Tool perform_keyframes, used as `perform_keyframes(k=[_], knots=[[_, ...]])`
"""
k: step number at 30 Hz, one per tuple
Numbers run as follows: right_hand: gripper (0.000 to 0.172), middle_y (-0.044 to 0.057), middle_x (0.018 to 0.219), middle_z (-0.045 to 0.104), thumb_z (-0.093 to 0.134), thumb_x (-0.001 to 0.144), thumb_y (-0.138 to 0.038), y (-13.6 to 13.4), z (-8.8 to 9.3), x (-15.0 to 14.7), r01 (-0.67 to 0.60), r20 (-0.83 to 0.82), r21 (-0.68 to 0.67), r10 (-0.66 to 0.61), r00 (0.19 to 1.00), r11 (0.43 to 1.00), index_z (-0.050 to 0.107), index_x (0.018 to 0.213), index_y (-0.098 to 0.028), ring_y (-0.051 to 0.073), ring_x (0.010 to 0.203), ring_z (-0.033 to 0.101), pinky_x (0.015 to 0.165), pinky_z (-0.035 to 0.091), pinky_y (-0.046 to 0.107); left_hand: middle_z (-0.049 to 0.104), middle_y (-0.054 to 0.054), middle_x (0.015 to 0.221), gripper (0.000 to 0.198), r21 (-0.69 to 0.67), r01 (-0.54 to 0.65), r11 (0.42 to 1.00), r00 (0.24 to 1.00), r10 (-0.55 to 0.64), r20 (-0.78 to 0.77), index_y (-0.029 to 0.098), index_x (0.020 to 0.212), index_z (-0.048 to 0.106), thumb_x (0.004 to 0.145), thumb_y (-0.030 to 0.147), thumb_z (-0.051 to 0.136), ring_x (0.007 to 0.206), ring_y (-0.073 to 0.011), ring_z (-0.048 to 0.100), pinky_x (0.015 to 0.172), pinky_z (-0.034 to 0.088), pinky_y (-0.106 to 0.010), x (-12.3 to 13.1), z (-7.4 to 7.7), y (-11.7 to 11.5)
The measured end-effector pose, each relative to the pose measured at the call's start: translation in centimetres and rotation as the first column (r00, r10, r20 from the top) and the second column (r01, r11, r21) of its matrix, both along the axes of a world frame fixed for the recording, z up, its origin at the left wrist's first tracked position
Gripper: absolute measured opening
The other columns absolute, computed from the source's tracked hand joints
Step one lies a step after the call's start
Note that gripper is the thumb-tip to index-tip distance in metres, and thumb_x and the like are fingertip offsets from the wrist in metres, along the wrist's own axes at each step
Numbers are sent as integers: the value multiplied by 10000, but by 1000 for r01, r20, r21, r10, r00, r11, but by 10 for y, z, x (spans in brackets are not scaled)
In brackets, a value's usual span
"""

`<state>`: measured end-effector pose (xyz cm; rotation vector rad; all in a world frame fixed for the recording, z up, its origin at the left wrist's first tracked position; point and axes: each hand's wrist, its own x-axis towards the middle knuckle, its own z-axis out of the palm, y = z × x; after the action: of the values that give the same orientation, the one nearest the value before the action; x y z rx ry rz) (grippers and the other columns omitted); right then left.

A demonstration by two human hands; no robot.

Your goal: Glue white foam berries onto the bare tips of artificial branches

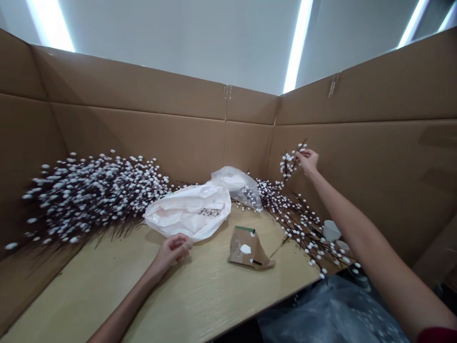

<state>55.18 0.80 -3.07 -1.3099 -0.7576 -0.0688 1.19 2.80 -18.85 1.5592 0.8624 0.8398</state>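
Tall cardboard walls (pixel 135 119) fold around the back and sides of a pale wooden table (pixel 107 290). At the far left, a big heap of pussy willow branches (pixel 93 195), thick with white buds, rests on the table and against the wall, with its dark stems gathered toward the middle.

Just right of the heap lies a crumpled white plastic bag (pixel 187 209), with some buds showing through it. A clear plastic bag (pixel 232 183) sits directly behind it. The left hand (pixel 173 251) hovers just in front of the white bag, its fingers loosely curled and holding nothing that can be seen.

Further right, a torn piece of cardboard (pixel 248 247) lies on the table, with a green strip along its top edge and a white blob on its face. Beyond it, a looser spread of budded branches (pixel 300 224) runs toward the table's right edge, with a few tips reaching past it.

The right hand (pixel 309 161) is raised above this spread, close to the right wall, its fingers pinched around a single budded sprig (pixel 291 162) held up in the air. A white cup (pixel 331 230) stands near the wall, just behind the branches. Below the table's edge bunches a dark plastic sheet (pixel 328 309), and a red sleeve (pixel 437 336) shows at the corner of the view.
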Motion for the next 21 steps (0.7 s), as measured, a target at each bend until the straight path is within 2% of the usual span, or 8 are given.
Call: perform_keyframes(k=[8, 13, 17, 19, 21], knots=[[184, -9, 617, 574, 696, 625, -242, -10, 16, 1, 167, 100, 18, -168, 981, 986, 533, 681, -177, 126, 585, 546, 614, 482, 278, 591, 19, 599, 341, -11, -5, 1000, 1000, 5, 7, 149, 716, 589, 551, 405, 742, 470, -77, 455, 447, 319, -182, 0, 2, 0], [166, 10, 667, 597, 690, 646, -257, -11, 29, -11, 197, 145, 16, -197, 970, 980, 558, 691, -167, 141, 633, 569, 646, 479, 293, 596, 21, 597, 325, -15, -3, 1000, 1000, 3, 9, 146, 738, 589, 555, 372, 735, 467, -72, 452, 447, 321, -178, -1, 1, 1], [166, 33, 716, 623, 694, 658, -264, -15, 38, -32, 122, 174, -56, -111, 979, 991, 576, 720, -165, 144, 652, 580, 623, 475, 288, 599, 16, 602, 320, 1, 12, 1000, 1000, -12, -5, 149, 745, 586, 560, 361, 737, 481, -83, 469, 450, 333, -183, -1, -1, 0], [162, 36, 686, 634, 724, 625, -220, -23, 36, -49, 21, 191, -159, 9, 982, 987, 601, 715, -165, 142, 614, 575, 579, 464, 276, 594, 18, 607, 323, 11, 18, 1000, 1000, -18, -11, 151, 758, 588, 584, 380, 737, 486, -83, 469, 451, 333, -183, 0, -1, 0], [192, 38, 610, 633, 776, 551, -159, -37, 29, -72, -115, 187, -297, 176, 966, 948, 628, 673, -153, 135, 544, 555, 518, 435, 263, 588, 21, 612, 322, 16, 25, 1000, 999, -25, -20, 153, 766, 590, 609, 395, 733, 486, -78, 460, 453, 333, -182, 1, -1, -1]])
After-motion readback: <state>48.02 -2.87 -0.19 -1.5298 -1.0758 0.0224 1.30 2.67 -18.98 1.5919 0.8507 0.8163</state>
